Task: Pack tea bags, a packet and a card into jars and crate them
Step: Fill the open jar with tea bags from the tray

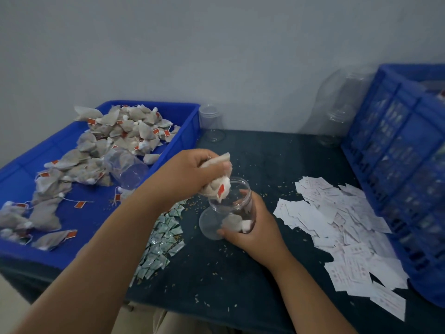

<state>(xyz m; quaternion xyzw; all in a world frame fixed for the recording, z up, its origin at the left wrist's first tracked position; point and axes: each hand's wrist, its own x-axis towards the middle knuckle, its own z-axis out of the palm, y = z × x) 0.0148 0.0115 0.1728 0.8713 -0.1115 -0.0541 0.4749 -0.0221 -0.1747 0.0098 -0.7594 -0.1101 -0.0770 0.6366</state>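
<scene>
Tea bags [218, 186] hang bunched in the left hand's [190, 174] curled fingers [212, 165], directly above the jar's [214, 222] open mouth. The right hand [252, 225] grips the tilted jar from its right side, with one bag inside.

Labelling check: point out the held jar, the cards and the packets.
jar [237, 204], head view, clear side wall.
cards [337, 227], head view, middle of the pile.
packets [163, 235], head view, middle of the pile.
</scene>
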